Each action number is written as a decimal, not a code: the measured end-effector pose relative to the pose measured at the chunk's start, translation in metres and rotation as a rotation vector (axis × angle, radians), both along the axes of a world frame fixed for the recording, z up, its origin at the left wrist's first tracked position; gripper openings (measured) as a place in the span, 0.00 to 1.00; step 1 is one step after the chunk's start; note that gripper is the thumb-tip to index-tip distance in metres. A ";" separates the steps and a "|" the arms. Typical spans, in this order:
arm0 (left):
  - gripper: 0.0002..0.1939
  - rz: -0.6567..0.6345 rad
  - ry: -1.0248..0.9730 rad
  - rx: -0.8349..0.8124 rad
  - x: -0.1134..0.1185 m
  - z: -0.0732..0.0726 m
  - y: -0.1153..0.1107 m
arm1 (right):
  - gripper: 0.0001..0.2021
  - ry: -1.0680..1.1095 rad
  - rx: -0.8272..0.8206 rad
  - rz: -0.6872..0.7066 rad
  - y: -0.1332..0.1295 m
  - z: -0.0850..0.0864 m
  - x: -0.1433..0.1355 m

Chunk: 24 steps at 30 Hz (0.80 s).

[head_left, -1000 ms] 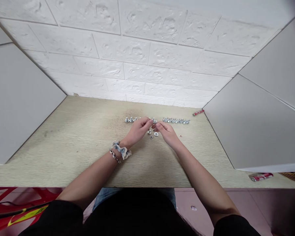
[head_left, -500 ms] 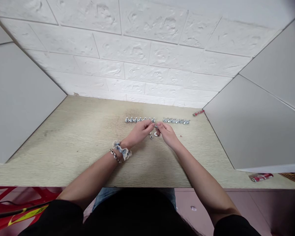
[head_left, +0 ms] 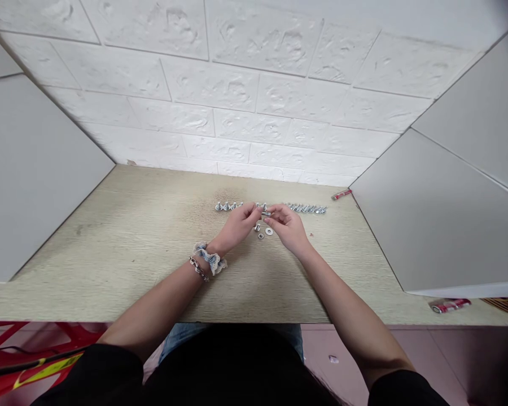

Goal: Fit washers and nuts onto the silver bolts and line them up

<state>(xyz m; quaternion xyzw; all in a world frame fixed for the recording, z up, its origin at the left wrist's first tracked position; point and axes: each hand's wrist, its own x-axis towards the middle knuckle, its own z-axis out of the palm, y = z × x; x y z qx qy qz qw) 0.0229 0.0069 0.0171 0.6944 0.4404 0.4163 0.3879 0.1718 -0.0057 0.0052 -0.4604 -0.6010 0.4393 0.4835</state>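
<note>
Between my two hands a small metal bolt (head_left: pixel 266 213) lies roughly level. My left hand (head_left: pixel 240 223) pinches its left end between thumb and fingers. At its right end, the fingertips and thumb of my right hand (head_left: pixel 291 228) are closed round it. Just below my fingers lie a flat washer (head_left: pixel 269 231), a nut (head_left: pixel 261 236) and a short metal piece (head_left: pixel 257 228), perhaps another bolt. Behind my left hand runs a row of upright bolts with washers (head_left: pixel 226 207), partly hidden by the fingers. Another row of bolts (head_left: pixel 305 208), lying tilted, extends behind my right hand.
The pale wooden tabletop (head_left: pixel 152 248) ends at a white brick-patterned wall (head_left: pixel 232 118). Grey panels stand left (head_left: pixel 38 180) and right (head_left: pixel 444 220). One red battery (head_left: pixel 341 194) lies at the back right, another red battery (head_left: pixel 450 305) near the front right edge.
My right hand has turned and its fingers have spread more round the bolt's right end. The washer and the short metal piece below show more fully now.
</note>
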 end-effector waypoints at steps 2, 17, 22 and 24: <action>0.17 -0.020 -0.064 -0.061 0.001 -0.001 0.001 | 0.11 0.002 0.020 -0.015 0.000 -0.001 0.000; 0.16 0.000 -0.368 -0.299 0.001 -0.008 0.008 | 0.07 -0.133 0.160 0.054 -0.002 0.002 0.003; 0.17 0.004 -0.364 -0.232 -0.002 -0.009 0.010 | 0.08 -0.084 0.067 0.095 -0.001 0.003 0.002; 0.17 0.006 -0.352 -0.216 -0.002 -0.008 0.010 | 0.13 -0.072 -0.010 0.088 0.002 0.004 0.002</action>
